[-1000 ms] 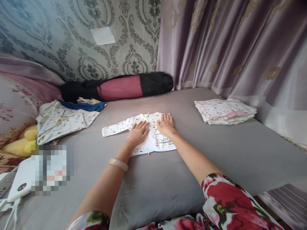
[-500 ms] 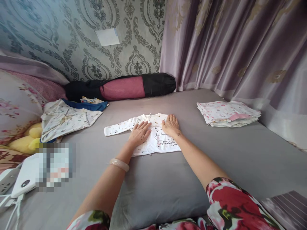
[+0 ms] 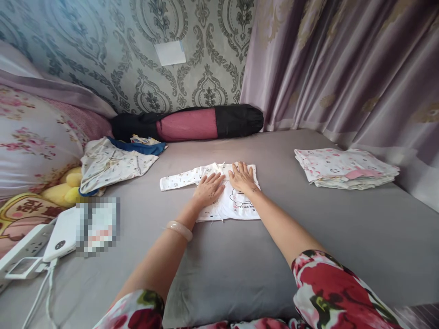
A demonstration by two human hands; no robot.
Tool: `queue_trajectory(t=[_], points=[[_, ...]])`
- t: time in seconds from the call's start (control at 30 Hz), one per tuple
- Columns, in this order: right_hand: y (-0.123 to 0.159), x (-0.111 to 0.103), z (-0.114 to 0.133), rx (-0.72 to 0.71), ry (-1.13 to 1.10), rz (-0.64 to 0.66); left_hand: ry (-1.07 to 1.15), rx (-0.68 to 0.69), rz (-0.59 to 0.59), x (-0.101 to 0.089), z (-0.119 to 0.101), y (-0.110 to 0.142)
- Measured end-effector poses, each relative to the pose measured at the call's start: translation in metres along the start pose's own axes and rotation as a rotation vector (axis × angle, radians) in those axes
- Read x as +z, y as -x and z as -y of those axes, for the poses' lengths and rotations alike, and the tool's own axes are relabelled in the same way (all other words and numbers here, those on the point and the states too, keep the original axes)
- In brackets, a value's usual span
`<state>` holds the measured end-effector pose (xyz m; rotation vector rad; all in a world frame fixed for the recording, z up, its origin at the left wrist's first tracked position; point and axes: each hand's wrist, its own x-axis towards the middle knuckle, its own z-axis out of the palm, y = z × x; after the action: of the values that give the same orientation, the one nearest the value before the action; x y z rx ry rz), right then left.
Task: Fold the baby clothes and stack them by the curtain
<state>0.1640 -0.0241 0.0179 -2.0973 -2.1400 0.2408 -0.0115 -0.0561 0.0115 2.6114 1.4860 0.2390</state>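
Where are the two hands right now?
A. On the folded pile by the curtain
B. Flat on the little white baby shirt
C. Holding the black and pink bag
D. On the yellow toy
B: the left hand and right hand lie flat, side by side, on the white baby shirt spread on the grey bed, apart from the folded pile.

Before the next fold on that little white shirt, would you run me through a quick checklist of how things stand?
1. Left hand flat on the white baby shirt: ok.
2. Right hand flat on the shirt: ok.
3. Left sleeve laid out straight: ok.
4. Shirt's right sleeve tucked in: cannot tell.
5. Grey sheet around the shirt bare: ok.
6. Folded stack apart from the shirt: ok.
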Motion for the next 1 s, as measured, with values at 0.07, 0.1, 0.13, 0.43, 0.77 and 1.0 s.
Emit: queue_trajectory(t=[0.07, 0.1, 0.13, 0.43, 0.77, 1.0], points=[[0.0, 0.0, 0.0, 0.002, 0.009, 0.011, 0.02, 0.005, 0.0, 0.001, 0.001, 0.0], [0.0, -0.001, 0.0, 0.002, 0.012, 0.021, 0.035, 0.005, -0.001, 0.001, 0.002, -0.001], [0.001, -0.002, -0.001, 0.003, 0.015, 0.033, 0.053, 0.004, -0.002, 0.001, 0.003, -0.001], [-0.002, -0.011, 0.015, 0.0, -0.039, 0.067, 0.506, -0.053, -0.106, -0.003, 0.014, -0.007], [-0.002, 0.016, 0.076, -0.296, -0.098, -0.048, 0.456, -0.495, -0.591, -0.019, 0.065, 0.009], [-0.005, 0.026, 0.075, -0.268, -0.08, -0.029, 0.032, -0.922, -0.499, -0.03, 0.109, 0.042]])
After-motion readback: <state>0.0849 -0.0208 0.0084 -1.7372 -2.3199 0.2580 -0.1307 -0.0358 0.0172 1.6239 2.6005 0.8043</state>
